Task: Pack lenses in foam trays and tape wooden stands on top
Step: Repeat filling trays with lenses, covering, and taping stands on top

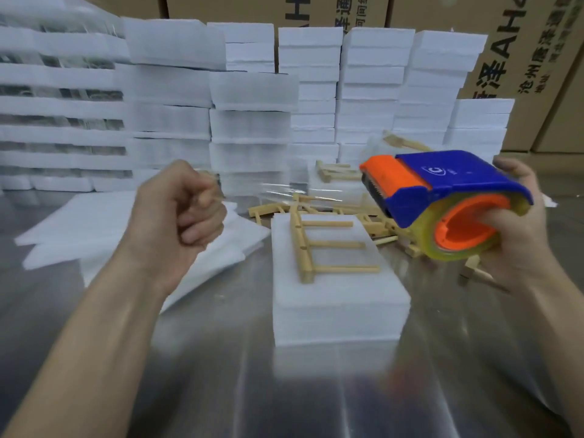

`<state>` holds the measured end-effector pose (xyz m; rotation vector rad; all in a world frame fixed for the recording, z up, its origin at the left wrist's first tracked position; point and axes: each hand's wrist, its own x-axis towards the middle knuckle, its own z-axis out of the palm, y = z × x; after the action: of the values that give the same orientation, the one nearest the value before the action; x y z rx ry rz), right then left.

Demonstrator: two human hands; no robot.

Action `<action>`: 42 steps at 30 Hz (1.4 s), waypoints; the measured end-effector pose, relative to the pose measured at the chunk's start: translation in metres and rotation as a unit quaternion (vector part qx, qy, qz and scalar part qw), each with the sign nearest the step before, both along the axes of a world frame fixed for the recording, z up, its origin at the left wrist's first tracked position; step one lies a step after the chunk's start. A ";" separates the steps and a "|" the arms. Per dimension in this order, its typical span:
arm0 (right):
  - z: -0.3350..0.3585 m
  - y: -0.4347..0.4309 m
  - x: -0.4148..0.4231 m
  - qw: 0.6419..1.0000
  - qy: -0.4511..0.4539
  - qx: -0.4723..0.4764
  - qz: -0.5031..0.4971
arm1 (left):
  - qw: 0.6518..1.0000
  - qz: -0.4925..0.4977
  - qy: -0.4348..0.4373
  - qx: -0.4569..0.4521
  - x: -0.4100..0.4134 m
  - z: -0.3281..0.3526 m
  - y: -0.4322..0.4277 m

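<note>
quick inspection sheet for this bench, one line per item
surface: shiny metal table
job's things: foam tray with one wooden stand lying on top, not yet taped; clear tape stretched above the tray from the dispenser
clutter: loose stands piled behind the tray; foam sheets at left
hands: left hand pinches the tape end; right hand grips the dispenser
cables: nothing seen
surroundings: foam stacks behind, cardboard boxes beyond them
</note>
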<state>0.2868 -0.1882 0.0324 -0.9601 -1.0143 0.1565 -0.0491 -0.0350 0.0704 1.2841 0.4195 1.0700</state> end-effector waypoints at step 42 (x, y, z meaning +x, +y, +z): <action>0.006 -0.007 0.017 0.989 0.079 -0.039 -0.122 | 0.982 -0.058 0.178 0.006 -0.001 -0.019 0.017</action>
<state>0.3042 -0.1950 0.0388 -1.1175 -0.7429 0.0685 -0.0501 -0.0176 0.0513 1.4968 0.5996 0.7450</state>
